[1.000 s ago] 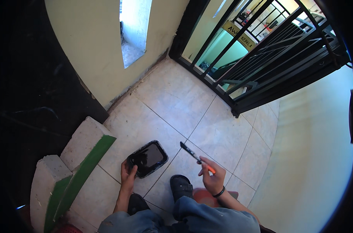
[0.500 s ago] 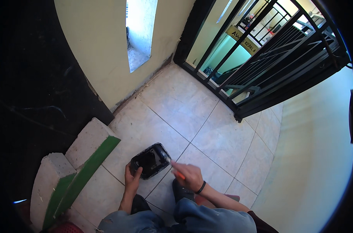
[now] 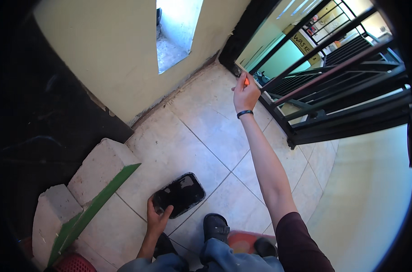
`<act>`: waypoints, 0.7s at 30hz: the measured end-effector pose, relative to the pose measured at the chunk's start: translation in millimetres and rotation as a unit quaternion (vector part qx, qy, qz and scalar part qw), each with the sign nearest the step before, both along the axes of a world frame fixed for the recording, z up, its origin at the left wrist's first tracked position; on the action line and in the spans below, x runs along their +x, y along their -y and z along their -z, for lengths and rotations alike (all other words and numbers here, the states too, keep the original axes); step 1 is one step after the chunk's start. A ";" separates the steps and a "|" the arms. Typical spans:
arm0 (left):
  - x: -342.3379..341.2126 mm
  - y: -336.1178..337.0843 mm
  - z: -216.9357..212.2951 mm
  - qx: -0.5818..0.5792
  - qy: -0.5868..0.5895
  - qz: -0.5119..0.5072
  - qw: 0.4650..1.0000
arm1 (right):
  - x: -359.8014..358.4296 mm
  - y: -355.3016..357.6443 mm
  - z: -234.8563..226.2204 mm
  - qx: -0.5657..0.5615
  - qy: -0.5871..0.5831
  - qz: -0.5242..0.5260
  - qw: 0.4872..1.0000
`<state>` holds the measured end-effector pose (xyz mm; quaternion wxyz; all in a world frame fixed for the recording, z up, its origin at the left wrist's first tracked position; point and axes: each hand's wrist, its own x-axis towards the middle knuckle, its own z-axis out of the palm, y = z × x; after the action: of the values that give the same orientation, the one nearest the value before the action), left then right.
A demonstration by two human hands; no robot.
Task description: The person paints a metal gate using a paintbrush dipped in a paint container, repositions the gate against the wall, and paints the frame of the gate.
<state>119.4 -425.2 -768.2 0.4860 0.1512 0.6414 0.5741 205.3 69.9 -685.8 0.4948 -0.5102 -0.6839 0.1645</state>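
Left hand (image 3: 159, 220), lower centre: is gripping black tray (image 3: 190, 208). Right hand (image 3: 247, 96), upper centre: is clutching orange-handled brush (image 3: 247, 82), largely hiding it.

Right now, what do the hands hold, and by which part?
The left hand holds the black tray by its near-left end; the right hand holds the brush by its orange handle.

Pretty sure I'm on a little stair landing here, can't tell if it's a house or a business. Tiled floor (image 3: 192, 149) underfoot, chunky pale steps (image 3: 99, 170) edged in green, black metal railing (image 3: 351, 131), cream wall (image 3: 111, 54) with a narrow window slot (image 3: 173, 50), plus a sign (image 3: 305, 47) beyond the bars.
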 end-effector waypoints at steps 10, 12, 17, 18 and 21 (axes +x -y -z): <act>-6.6 5.8 -0.6 -0.027 0.048 0.001 0.998 | -35.3 -61.0 31.7 0.024 0.013 0.018 0.999; -6.4 5.6 1.6 -0.029 0.054 -0.004 0.998 | -37.9 -66.4 30.5 0.031 0.017 0.021 0.999; -7.3 3.8 0.5 -0.035 0.055 -0.004 0.998 | -31.0 -74.0 36.1 0.033 -0.002 0.047 0.998; -7.1 3.2 0.4 -0.034 0.057 -0.002 0.998 | -28.5 -73.5 39.8 0.049 0.025 0.039 0.998; -7.9 3.0 0.7 -0.030 0.060 -0.002 0.998 | -33.1 -74.1 40.6 0.046 0.046 0.027 0.998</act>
<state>111.5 -428.2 -768.8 0.5267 0.1003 0.6286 0.5634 172.3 144.0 -726.4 0.4900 -0.5121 -0.6989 0.0960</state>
